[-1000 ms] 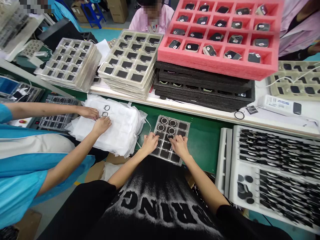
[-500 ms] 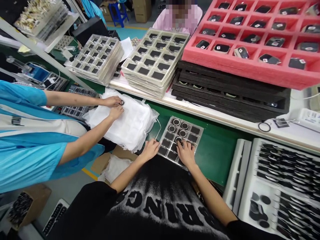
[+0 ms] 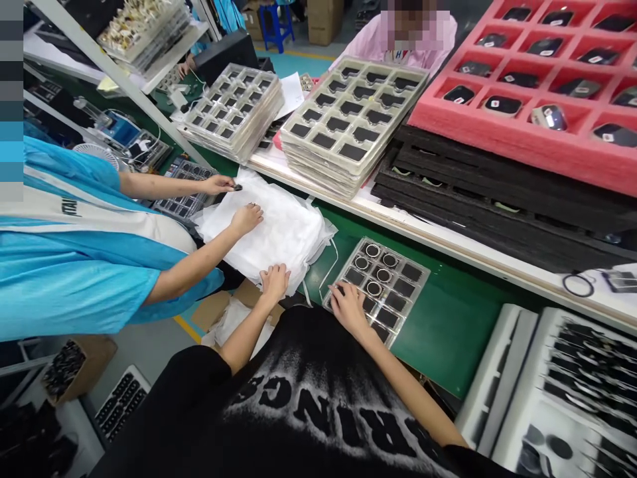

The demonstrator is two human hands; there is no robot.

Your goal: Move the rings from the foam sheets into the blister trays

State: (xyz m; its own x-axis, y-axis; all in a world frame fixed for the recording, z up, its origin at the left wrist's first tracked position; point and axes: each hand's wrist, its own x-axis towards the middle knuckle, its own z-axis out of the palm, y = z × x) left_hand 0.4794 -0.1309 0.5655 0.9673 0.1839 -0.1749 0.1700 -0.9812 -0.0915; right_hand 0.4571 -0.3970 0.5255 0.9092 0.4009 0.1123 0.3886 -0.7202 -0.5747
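Note:
My left hand rests on the near right corner of a stack of white sheets, its fingers bent against the edge. To the right, my right hand lies over the left part of a clear compartment tray, fingers apart. Nothing shows in its grasp. Several pockets of this tray hold a round ring; others show only dark squares. A white strap curves between the sheets and the tray.
A co-worker's hands are over the sheets at left, one holding a small dark part. Stacked trays, black foam layers and a red foam tray line the shelf. White trays stand at right.
My left hand has moved left from beside the tray onto the white sheets. My right hand has shifted to the tray's left side. The co-worker's hands have moved apart; the camera view has turned left.

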